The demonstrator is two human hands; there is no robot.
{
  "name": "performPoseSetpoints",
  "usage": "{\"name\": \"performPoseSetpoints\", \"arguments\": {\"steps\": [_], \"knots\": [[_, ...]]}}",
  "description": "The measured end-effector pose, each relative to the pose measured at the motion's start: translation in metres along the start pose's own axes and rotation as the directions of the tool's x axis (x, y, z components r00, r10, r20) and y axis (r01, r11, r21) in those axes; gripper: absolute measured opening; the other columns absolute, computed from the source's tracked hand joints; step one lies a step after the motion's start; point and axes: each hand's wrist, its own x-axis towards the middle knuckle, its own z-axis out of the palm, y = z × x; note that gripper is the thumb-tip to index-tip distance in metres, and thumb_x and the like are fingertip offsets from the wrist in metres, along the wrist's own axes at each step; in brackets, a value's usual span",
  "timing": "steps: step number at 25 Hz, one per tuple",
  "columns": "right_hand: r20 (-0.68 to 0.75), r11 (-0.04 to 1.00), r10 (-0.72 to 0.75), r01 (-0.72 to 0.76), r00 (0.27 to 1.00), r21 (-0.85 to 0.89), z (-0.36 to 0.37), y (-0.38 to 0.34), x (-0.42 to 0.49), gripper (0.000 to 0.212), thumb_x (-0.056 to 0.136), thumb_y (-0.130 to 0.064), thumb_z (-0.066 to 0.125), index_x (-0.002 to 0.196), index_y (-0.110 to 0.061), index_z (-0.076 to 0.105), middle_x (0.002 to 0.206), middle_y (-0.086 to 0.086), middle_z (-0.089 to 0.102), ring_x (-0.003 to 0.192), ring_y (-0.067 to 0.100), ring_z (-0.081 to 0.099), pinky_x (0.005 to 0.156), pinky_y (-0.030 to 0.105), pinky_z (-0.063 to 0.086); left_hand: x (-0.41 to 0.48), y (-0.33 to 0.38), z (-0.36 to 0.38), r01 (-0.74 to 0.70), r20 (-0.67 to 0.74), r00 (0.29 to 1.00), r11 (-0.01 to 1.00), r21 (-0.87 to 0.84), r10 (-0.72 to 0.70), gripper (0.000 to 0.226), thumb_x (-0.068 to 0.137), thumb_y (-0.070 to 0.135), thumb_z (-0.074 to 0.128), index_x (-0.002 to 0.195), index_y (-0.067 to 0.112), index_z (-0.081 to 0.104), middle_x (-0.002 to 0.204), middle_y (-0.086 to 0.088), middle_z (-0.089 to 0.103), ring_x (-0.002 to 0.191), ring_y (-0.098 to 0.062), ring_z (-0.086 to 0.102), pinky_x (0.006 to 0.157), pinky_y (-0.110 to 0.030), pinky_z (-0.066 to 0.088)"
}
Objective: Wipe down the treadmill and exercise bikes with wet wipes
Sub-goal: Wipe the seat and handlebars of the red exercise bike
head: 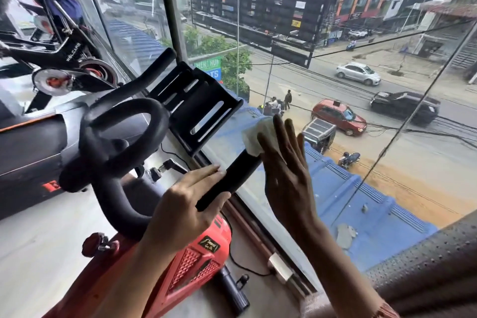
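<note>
white wet wipe (258,134) pressed on end of black foam handlebar grip (237,175) by flat, open right hand (286,170); left hand (185,204) clasps grip between thumb and fingers, steadying it.

Black handlebars (103,142) on a red frame (219,226) with grid-patterned vents (185,266). The wipe (255,137) is white. The roof (361,204) is blue, ribbed; one car (338,116) red.

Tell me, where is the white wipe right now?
In the head view, right of centre, the wipe covers the far tip of the black handlebar grip, pressed there by the flat right hand.
</note>
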Motion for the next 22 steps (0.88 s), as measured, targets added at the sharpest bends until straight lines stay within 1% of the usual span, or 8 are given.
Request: {"name": "performPoseSetpoints", "arguments": {"steps": [2, 5, 8, 10, 13, 16, 18, 22], "knots": [[0.049, 1.000, 0.006, -0.006, 0.999, -0.003, 0.009, 0.006, 0.005, 0.034, 0.099, -0.002, 0.037, 0.128, 0.006, 0.054, 0.146, 0.024, 0.035, 0.141, 0.038, 0.025, 0.118, 0.047, 0.018, -0.006, -0.001, -0.004, -0.076, 0.023, 0.997, 0.992, 0.101, 0.074, 0.043, 0.089, 0.033, 0.056, 0.116, 0.002, 0.067, 0.125, -0.011, 0.063, 0.115, -0.019, 0.059, 0.101, -0.025, 0.043], [0.037, 0.996, 0.051, -0.053, 0.998, 0.066, 0.021, -0.014, -0.011, 0.037, 0.105, -0.012, 0.034, 0.121, 0.011, 0.058, 0.136, 0.024, 0.048, 0.137, 0.036, 0.034, 0.113, 0.048, 0.030, -0.020, -0.006, -0.010, -0.181, 0.058, 0.983, 0.966, 0.184, 0.173, 0.043, 0.091, 0.029, 0.056, 0.126, 0.005, 0.060, 0.129, -0.009, 0.060, 0.115, -0.024, 0.061, 0.097, -0.035, 0.047], [0.114, 0.994, -0.102, 0.106, 0.988, -0.023, 0.024, -0.035, -0.036, 0.035, 0.083, 0.007, 0.067, 0.118, 0.006, 0.063, 0.130, 0.019, 0.057, 0.131, 0.031, 0.044, 0.104, 0.049, 0.041, -0.039, -0.013, -0.017, -0.184, 0.051, 0.983, 0.967, 0.175, 0.178, 0.045, 0.089, 0.022, 0.062, 0.130, 0.006, 0.056, 0.131, -0.009, 0.059, 0.115, -0.022, 0.062, 0.086, -0.041, 0.055], [0.098, 0.988, -0.137, 0.144, 0.986, -0.062, 0.017, -0.025, -0.027, 0.025, 0.093, 0.001, 0.055, 0.115, 0.004, 0.065, 0.130, 0.016, 0.058, 0.129, 0.032, 0.047, 0.102, 0.050, 0.043, -0.047, -0.016, -0.022, -0.182, 0.024, 0.983, 0.968, 0.173, 0.180, 0.042, 0.088, 0.021, 0.065, 0.126, 0.005, 0.059, 0.128, -0.009, 0.061, 0.113, -0.020, 0.063, 0.085, -0.040, 0.055], [0.058, 0.999, -0.001, 0.003, 0.998, -0.036, 0.014, -0.018, -0.012, 0.041, 0.102, -0.007, 0.027, 0.115, 0.006, 0.064, 0.135, 0.020, 0.052, 0.135, 0.037, 0.037, 0.114, 0.049, 0.027, -0.056, -0.020, -0.032, -0.151, -0.002, 0.988, 0.971, 0.183, 0.154, 0.039, 0.089, 0.027, 0.065, 0.122, 0.007, 0.061, 0.120, -0.006, 0.066, 0.108, -0.017, 0.065, 0.087, -0.038, 0.054], [0.076, 1.000, 0.031, -0.031, 0.997, 0.004, 0.033, -0.040, -0.033, 0.029, 0.089, 0.011, 0.049, 0.116, 0.011, 0.061, 0.132, 0.025, 0.053, 0.134, 0.039, 0.039, 0.110, 0.053, 0.032, -0.064, -0.026, -0.041, -0.142, -0.001, 0.989, 0.968, 0.206, 0.145, 0.038, 0.089, 0.030, 0.065, 0.119, 0.007, 0.064, 0.115, -0.004, 0.068, 0.105, -0.014, 0.065, 0.091, -0.035, 0.052], [0.091, 0.996, 0.087, -0.087, 0.992, -0.003, 0.046, -0.063, -0.049, 0.044, 0.073, 0.019, 0.069, 0.116, 0.010, 0.061, 0.127, 0.023, 0.058, 0.132, 0.037, 0.043, 0.106, 0.054, 0.038, -0.067, -0.032, -0.047, -0.173, 0.004, 0.984, 0.963, 0.205, 0.176, 0.038, 0.089, 0.032, 0.064, 0.117, 0.006, 0.065, 0.113, -0.003, 0.069, 0.105, -0.013, 0.064, 0.095, -0.035, 0.050], [0.061, 0.998, 0.064, -0.065, 0.996, 0.011, 0.069, -0.130, -0.071, 0.032, 0.086, 0.011, 0.053, 0.115, 0.001, 0.063, 0.122, 0.017, 0.063, 0.127, 0.028, 0.050, 0.106, 0.048, 0.040, -0.077, -0.066, -0.071, -0.226, 0.014, 0.974, 0.952, 0.206, 0.228, 0.040, 0.087, 0.039, 0.064, 0.106, 0.005, 0.072, 0.111, -0.005, 0.070, 0.106, -0.016, 0.064, 0.098, -0.040, 0.047]]}}
